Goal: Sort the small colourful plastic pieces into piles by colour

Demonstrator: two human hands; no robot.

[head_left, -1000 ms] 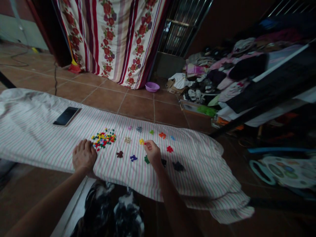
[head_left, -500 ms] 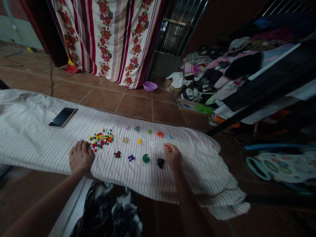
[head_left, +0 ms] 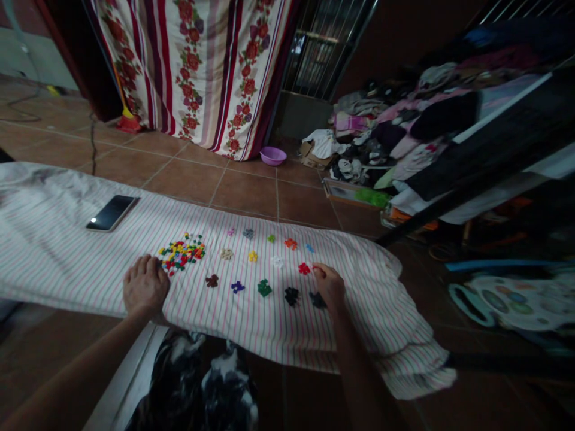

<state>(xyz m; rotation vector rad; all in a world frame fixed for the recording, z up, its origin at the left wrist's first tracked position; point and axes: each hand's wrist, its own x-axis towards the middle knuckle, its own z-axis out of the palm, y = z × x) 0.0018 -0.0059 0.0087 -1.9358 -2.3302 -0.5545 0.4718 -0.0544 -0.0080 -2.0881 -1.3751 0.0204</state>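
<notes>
My left hand point(head_left: 146, 285) lies flat on the striped cloth point(head_left: 188, 308), fingers stretched out beside a mixed heap of small coloured pieces point(head_left: 183, 252). Just right of a little red pile point(head_left: 304, 269), my right hand point(head_left: 330, 288) is closed in a pinch; whatever is between its fingertips is too small to make out. Partly behind that hand sits a dark grey pile point(head_left: 317, 300). Nearby are black point(head_left: 291, 296), white point(head_left: 278, 261), orange point(head_left: 291, 243) and green point(head_left: 264, 288) piles. Farther left lie yellow point(head_left: 253, 256), beige point(head_left: 227, 254), dark blue point(head_left: 238, 287) and brown point(head_left: 212, 280) ones.
A phone point(head_left: 113, 213) rests on the cloth at the left. Beyond the table, a purple basin point(head_left: 273, 157) stands on the tiled floor near a flowered curtain point(head_left: 193, 66). Clothes point(head_left: 386, 129) are heaped at the back right, behind a dark slanting bar point(head_left: 417, 221).
My right hand has shifted right, off the red pile, which now shows along with part of the dark grey pile. My left hand stays by the mixed heap.
</notes>
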